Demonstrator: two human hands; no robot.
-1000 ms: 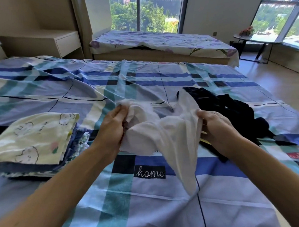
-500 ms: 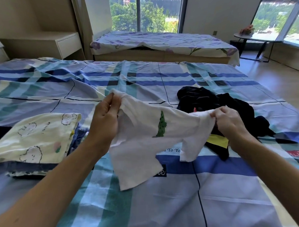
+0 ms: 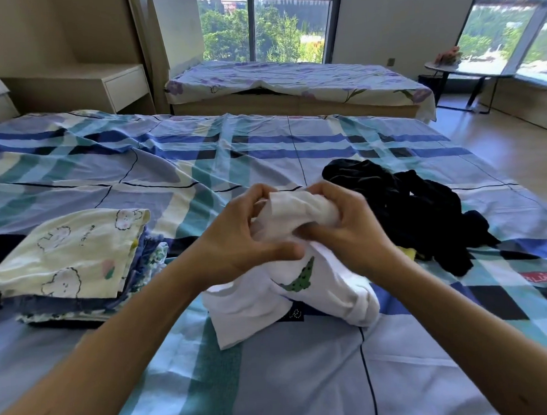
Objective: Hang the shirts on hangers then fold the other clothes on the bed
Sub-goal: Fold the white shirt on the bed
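Head view, left edge first: what lies there?

A folded stack (image 3: 64,257) on the plaid bed (image 3: 273,380), a cream piece with cloud drawings on top. Its lower layers show only as blue edges, and the dark cloth beneath runs out of the picture.

And the left hand (image 3: 245,236)?

Fingers curled into the bunched top of a white garment (image 3: 303,281), thumb pressed against the fabric. The fingertips are buried in the folds.

Where is the garment itself?

In the middle, held up between both hands just above the sheet. Its lower part sags onto the bed and half covers a dark patch with lettering I can't read. A green crocodile print shows. It is too crumpled for me to tell its cut.

The right hand (image 3: 354,232)?

Clutching the same wad from the other side, thumb laid across it, close to the left hand.

Further right?

A heap of black clothes (image 3: 407,207), tangled, so I can't count the pieces. A scrap of yellow (image 3: 409,253) peeks out from under it.
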